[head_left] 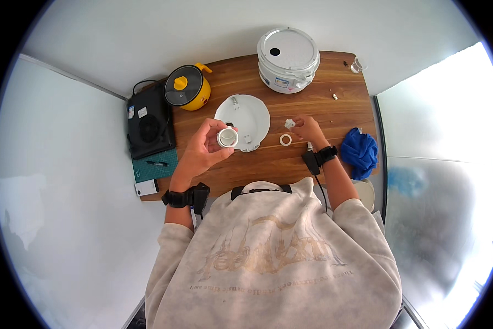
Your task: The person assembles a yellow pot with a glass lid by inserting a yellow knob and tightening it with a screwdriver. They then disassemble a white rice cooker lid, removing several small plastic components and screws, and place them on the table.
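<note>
My left hand (202,152) is closed around a small round white plastic cup-shaped part (227,137), its opening facing up. It is held over the near left part of a round white cover (254,116) that lies on the table. To the right, my right hand (308,130) pinches a small white plastic piece (289,124), whose exact kind is too small to make out. Just below that piece a flat white ring (285,140) rests on the wood, beside the cover and apart from it. Both wrists carry black strapped-on devices.
A white rice cooker (279,79) stands at the back. At left are a yellow pot (201,93) with a dark lid, a black appliance (150,123), a green mat (142,171) and a pen (157,163). Blue cloth (359,153) and a clear cup (359,64) sit at right.
</note>
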`<state>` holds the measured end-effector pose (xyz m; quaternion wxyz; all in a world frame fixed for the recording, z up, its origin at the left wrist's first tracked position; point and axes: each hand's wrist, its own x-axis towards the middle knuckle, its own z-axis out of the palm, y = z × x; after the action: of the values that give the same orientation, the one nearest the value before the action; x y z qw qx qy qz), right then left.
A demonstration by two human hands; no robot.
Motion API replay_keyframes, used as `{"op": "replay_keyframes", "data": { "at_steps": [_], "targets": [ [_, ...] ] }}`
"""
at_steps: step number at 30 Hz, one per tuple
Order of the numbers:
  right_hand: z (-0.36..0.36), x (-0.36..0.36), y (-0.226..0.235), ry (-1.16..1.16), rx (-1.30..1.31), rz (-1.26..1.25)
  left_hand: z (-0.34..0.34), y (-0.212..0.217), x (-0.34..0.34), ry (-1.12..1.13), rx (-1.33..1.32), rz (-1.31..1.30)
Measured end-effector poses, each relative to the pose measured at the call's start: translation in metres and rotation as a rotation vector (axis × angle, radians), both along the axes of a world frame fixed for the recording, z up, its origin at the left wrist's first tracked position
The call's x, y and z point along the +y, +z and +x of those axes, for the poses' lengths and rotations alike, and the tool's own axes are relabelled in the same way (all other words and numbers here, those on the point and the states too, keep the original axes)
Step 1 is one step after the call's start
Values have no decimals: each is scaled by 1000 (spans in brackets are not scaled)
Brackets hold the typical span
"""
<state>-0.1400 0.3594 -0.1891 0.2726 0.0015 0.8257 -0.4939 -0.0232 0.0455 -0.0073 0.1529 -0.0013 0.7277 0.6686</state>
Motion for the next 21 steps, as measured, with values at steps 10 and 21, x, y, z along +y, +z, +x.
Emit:
{"op": "replay_keyframes", "data": {
  "at_steps": [10, 21],
  "targets": [
    [-2, 6, -96, -56, 111, 180, 0, -3, 0, -2, -13, -18],
    [-8, 5, -127, -72, 115, 138, 1, -2, -2, -14, 5, -53]
  ]
}}
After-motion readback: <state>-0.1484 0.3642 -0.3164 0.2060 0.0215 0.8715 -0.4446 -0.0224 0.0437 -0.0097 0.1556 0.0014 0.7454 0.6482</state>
